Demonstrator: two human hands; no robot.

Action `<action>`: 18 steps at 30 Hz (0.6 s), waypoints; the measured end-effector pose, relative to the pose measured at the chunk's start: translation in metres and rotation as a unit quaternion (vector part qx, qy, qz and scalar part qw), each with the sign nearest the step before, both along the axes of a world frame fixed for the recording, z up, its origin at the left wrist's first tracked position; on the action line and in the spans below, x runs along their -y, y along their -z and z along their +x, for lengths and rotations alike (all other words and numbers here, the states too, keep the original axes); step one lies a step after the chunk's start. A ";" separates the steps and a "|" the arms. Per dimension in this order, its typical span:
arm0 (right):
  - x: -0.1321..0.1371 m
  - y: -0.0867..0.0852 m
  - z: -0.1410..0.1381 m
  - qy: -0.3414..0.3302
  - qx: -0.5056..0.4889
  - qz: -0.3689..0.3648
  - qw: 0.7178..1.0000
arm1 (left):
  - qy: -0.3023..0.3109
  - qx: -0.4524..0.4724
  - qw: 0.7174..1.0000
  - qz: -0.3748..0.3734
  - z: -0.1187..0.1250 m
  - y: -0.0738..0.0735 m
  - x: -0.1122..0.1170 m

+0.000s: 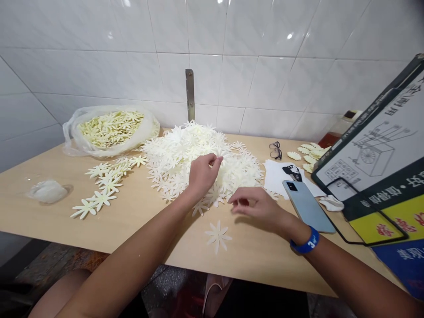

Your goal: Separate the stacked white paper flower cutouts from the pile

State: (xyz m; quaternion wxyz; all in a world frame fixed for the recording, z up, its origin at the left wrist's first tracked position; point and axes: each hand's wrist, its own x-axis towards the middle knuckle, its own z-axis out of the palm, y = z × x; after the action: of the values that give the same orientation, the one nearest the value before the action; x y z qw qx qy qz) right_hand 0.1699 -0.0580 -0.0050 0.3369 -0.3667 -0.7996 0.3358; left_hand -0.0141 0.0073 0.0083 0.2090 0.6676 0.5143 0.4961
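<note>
On the wooden table (132, 207), the heap of white flower cutouts (185, 150) lies central, within both arms' reach; left hand (202, 174) pinches fingertips shut into it, right hand (256, 205) hovers loose-fingered, seemingly empty, near a lone cutout (217, 235).

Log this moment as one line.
left hand: pinching at flower pile | right hand: open, over table | single flower: flat, untouched
</note>
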 end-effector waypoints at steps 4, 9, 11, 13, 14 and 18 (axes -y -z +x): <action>0.017 0.001 -0.015 -0.198 0.136 0.072 0.968 | 0.017 -0.012 1.000 -0.006 0.000 0.002 -0.003; 0.023 0.009 -0.023 -0.227 0.157 0.059 0.959 | 0.031 0.000 0.999 -0.032 0.004 0.003 0.001; 0.021 0.006 -0.021 -0.218 0.127 0.033 0.967 | 0.035 0.011 0.999 -0.034 0.005 0.004 0.002; 0.016 0.002 -0.015 -0.137 0.068 0.023 0.988 | 0.043 0.016 0.998 -0.040 0.007 0.005 0.003; 0.012 0.000 -0.012 -0.065 0.031 0.023 0.997 | 0.045 0.014 0.998 -0.043 0.007 0.006 0.003; -0.015 0.002 0.006 0.221 -0.057 0.066 0.971 | 0.012 -0.035 0.998 -0.044 0.006 0.009 0.002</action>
State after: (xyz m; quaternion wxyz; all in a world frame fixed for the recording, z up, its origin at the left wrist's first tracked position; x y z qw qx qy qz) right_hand 0.1760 -0.0434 -0.0069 0.4711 -0.4912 -0.6988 0.2203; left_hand -0.0079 0.0058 -0.0004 0.2258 0.6809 0.5348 0.4464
